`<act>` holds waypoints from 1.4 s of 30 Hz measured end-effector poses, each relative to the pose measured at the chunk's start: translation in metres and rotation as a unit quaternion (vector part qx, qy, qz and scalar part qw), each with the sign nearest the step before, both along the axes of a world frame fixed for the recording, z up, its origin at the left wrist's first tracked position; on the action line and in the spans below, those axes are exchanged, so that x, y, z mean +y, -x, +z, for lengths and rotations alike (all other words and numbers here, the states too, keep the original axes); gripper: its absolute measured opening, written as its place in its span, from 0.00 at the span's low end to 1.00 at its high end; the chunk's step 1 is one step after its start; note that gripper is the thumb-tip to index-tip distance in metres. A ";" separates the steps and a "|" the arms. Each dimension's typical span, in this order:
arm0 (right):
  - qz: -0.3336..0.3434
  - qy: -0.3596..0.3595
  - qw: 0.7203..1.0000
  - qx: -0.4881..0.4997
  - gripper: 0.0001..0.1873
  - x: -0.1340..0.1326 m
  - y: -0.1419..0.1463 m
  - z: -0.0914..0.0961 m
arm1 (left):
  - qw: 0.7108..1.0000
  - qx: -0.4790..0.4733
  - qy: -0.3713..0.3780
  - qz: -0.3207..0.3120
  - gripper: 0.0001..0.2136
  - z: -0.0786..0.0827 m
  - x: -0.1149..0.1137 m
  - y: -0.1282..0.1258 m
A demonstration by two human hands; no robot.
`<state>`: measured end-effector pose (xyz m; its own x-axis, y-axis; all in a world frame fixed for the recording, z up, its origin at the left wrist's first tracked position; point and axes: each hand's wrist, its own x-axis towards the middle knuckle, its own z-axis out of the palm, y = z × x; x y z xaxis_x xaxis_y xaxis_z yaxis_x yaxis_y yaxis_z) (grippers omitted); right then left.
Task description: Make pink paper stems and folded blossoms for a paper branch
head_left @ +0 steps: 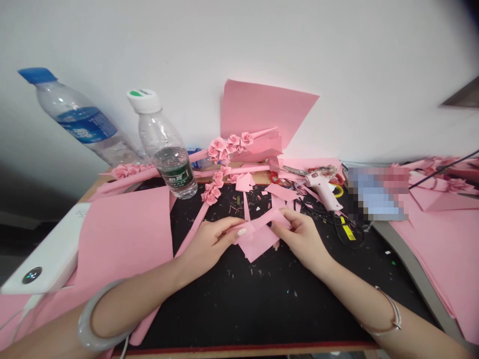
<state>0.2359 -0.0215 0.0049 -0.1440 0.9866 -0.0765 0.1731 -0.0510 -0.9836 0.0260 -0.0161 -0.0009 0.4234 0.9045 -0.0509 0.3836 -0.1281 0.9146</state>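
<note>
Near, on the black mat [258, 309], our left hand [209, 244] and right hand [303, 239] pinch the folded pink paper [258, 244], fingers curled. Risk: a slack pinch lets the fold spring open; the glue gun [324, 192], far right, could snag it.

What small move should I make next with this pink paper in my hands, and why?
I'd probably press the crease in the folded pink paper flat first. Your left hand and right hand both grip it above the black mat, so it's well placed, and its layers seem to lift slightly. The paper roses behind it look neatly folded, so a sharp crease seems worthwhile.
</note>
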 end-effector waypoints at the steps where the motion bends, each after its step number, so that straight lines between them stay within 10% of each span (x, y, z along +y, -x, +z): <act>1: -0.003 -0.002 1.000 0.001 0.05 0.001 -0.001 0.000 | 1.000 -0.002 0.004 0.009 0.12 0.000 -0.001 -0.001; 7: -0.005 0.009 1.000 0.024 0.08 0.002 -0.001 -0.001 | 0.991 -0.084 0.080 0.060 0.12 -0.005 0.000 -0.003; 14: 0.025 0.025 0.991 0.131 0.11 0.002 -0.002 -0.006 | 0.918 -0.303 0.244 0.082 0.13 -0.008 0.006 -0.003; 25: 0.025 0.126 0.944 0.305 0.11 0.007 -0.008 -0.005 | 0.860 -0.409 0.283 0.114 0.08 -0.006 0.013 0.003; 34: 0.005 0.121 0.958 0.261 0.10 0.005 -0.006 -0.004 | 0.988 -0.113 0.088 0.051 0.08 -0.001 0.003 -0.001; 42: 0.128 0.095 0.970 0.183 0.26 -0.003 0.003 -0.002 | 0.991 -0.085 0.036 0.092 0.11 -0.001 -0.001 -0.003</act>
<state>0.2330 -0.0247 0.0025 -0.4347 0.8877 -0.1518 -0.1549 -0.2397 -0.9584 0.0288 -0.0174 -0.0022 0.2598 0.9638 -0.0599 0.2340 -0.0027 0.9722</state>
